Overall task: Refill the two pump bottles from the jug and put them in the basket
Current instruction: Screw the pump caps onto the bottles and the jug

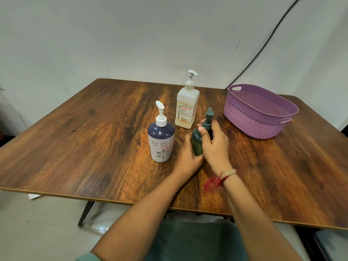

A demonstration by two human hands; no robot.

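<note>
A dark green pump bottle (197,143) stands on the wooden table (94,132) near its middle. My left hand (186,157) grips the bottle's lower body from the left. My right hand (214,142) wraps its collar, just under the green pump head. To the left stands a navy and white flowered pump bottle (161,142) with a white pump. Behind them is a tall cream bottle (186,108) with a printed label and a white pump. An empty purple woven basket (259,112) sits at the back right.
A black cable (263,46) runs down the white backdrop behind the table to the basket's corner. The table's near edge is just in front of my lap, with a black table leg (85,213) below left.
</note>
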